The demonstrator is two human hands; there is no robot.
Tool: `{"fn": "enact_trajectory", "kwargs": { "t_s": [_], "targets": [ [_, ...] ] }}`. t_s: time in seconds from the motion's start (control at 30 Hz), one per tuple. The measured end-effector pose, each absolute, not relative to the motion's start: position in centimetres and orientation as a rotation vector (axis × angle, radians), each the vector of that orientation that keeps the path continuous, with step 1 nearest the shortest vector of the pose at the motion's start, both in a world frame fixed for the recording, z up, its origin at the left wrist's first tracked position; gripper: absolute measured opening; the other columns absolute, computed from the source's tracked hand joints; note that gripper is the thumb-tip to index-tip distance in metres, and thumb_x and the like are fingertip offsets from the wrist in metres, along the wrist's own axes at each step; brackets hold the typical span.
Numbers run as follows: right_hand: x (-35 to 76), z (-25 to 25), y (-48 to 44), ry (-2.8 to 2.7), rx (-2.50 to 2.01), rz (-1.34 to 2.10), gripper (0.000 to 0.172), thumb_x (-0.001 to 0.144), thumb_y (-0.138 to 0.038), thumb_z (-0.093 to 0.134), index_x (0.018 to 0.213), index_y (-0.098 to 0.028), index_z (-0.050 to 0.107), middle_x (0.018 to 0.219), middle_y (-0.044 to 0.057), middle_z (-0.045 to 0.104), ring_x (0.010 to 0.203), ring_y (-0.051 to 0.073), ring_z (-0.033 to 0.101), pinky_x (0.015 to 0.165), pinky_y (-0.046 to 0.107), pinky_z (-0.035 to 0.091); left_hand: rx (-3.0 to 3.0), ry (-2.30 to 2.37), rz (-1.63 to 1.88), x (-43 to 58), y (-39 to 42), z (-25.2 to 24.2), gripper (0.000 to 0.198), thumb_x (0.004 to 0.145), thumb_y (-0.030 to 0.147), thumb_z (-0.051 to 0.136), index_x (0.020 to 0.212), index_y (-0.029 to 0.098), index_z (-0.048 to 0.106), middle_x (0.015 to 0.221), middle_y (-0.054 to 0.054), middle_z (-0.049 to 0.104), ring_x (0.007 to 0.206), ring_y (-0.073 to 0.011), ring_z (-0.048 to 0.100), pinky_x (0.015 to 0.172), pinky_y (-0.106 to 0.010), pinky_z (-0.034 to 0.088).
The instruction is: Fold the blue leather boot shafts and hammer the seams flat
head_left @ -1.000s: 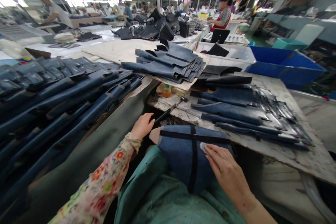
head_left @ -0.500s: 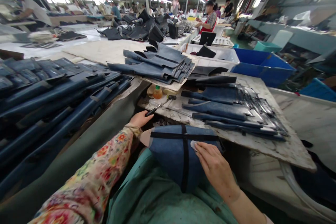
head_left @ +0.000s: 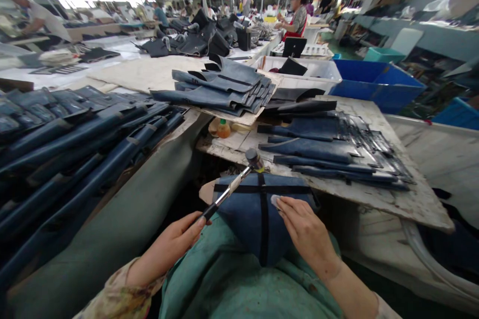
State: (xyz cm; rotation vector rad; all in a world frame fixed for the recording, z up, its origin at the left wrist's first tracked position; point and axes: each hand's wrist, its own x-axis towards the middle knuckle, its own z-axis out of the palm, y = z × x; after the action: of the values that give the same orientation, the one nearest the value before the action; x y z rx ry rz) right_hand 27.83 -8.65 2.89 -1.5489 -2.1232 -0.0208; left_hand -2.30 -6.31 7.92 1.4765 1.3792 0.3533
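Note:
My left hand (head_left: 189, 229) is closed around the black handle of a small hammer (head_left: 232, 187). Its metal shaft slants up to the right, and the head, with a yellowish face, hangs over the far edge of a blue leather piece (head_left: 239, 222). The piece drapes across my green apron (head_left: 247, 289) and carries two black strips that cross each other. My right hand (head_left: 305, 227) rests on its right side, fingers stretched out and lying on the leather. Something white covers the tip of a finger there; whether it is tape or cloth I cannot tell.
Folded blue leather pieces lie on a worn board (head_left: 404, 209) to the right, with another stack (head_left: 228, 84) behind. Long blue rolls (head_left: 112, 144) fill the left side. An orange bottle (head_left: 223, 129) stands beyond the hammer. White and blue bins (head_left: 377, 82) and co-workers are farther back.
My left hand has moved back toward me and raised the hammer from the board edge to above the leather's far edge. My right hand has stayed on the leather.

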Motion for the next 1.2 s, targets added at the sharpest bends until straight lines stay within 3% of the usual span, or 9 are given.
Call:
{"fn": "enact_trajectory", "kwargs": {
  "t_s": [0.23,0.43,0.6,0.77,0.93,1.1,1.2],
  "targets": [
    [27.7,3.0,-9.0,-2.059,-1.54,0.014,0.031,0.09,-0.019,0.042,0.117,-0.018,0.058,0.108,0.008,0.062,0.099,0.019,0.057,0.088,0.036,0.051,1.65,1.372,0.278,-1.0,-7.0,6.8,0.039,0.087,0.05,0.037,0.085,0.019,0.06,0.077,0.0,0.063,0.073,-0.0166,0.058,0.07,-0.025,0.045],
    [28.0,2.5,-9.2,-2.04,-1.537,0.039,0.031,0.09,-0.018,0.043,0.118,-0.018,0.057,0.11,0.008,0.061,0.101,0.018,0.055,0.091,0.036,0.049,1.683,1.388,0.37,-1.4,-7.6,7.5,0.038,0.088,0.048,0.035,0.094,0.02,0.059,0.083,-0.002,0.065,0.076,-0.0165,0.059,0.069,-0.023,0.046],
    [28.0,2.4,-9.3,-2.025,-1.525,0.051,0.032,0.09,-0.017,0.043,0.119,-0.019,0.056,0.109,0.008,0.061,0.101,0.018,0.056,0.09,0.036,0.05,1.726,1.468,0.238,-2.0,-7.8,6.7,0.036,0.088,0.048,0.036,0.086,0.021,0.06,0.077,0.0,0.066,0.074,-0.0179,0.061,0.071,-0.025,0.047],
    [28.0,2.6,-9.3,-2.009,-1.514,0.047,0.033,0.09,-0.018,0.042,0.119,-0.02,0.057,0.109,0.008,0.062,0.099,0.018,0.057,0.09,0.037,0.05,1.774,1.431,0.377,-1.9,-8.3,7.0,0.036,0.088,0.047,0.036,0.104,0.022,0.057,0.086,-0.001,0.067,0.077,-0.0176,0.062,0.071,-0.023,0.048],
    [28.2,2.5,-9.6,-2.014,-1.528,0.057,0.034,0.089,-0.017,0.042,0.12,-0.02,0.056,0.11,0.007,0.062,0.101,0.019,0.057,0.09,0.037,0.051,1.809,1.433,0.218,-1.1,-8.8,7.0,0.033,0.088,0.045,0.037,0.091,0.024,0.061,0.08,0.0,0.068,0.074,-0.0176,0.064,0.07,-0.023,0.048],
    [28.4,2.6,-9.8,-2.017,-1.525,0.063,0.032,0.089,-0.017,0.043,0.118,-0.017,0.057,0.11,0.008,0.061,0.102,0.018,0.056,0.092,0.037,0.049,1.818,1.434,0.423,-1.2,-8.9,6.8,0.035,0.088,0.046,0.036,0.103,0.023,0.057,0.088,0.0,0.068,0.08,-0.0172,0.064,0.072,-0.022,0.048],
    [28.4,2.7,-9.8,-2.013,-1.531,0.065,0.032,0.09,-0.017,0.043,0.118,-0.017,0.057,0.11,0.008,0.062,0.102,0.018,0.056,0.092,0.037,0.049,1.818,1.438,0.335,-1.4,-8.9,6.4,0.033,0.087,0.046,0.037,0.095,0.022,0.06,0.083,-0.001,0.068,0.077,-0.0178,0.064,0.071,-0.022,0.048]
  ]
}}
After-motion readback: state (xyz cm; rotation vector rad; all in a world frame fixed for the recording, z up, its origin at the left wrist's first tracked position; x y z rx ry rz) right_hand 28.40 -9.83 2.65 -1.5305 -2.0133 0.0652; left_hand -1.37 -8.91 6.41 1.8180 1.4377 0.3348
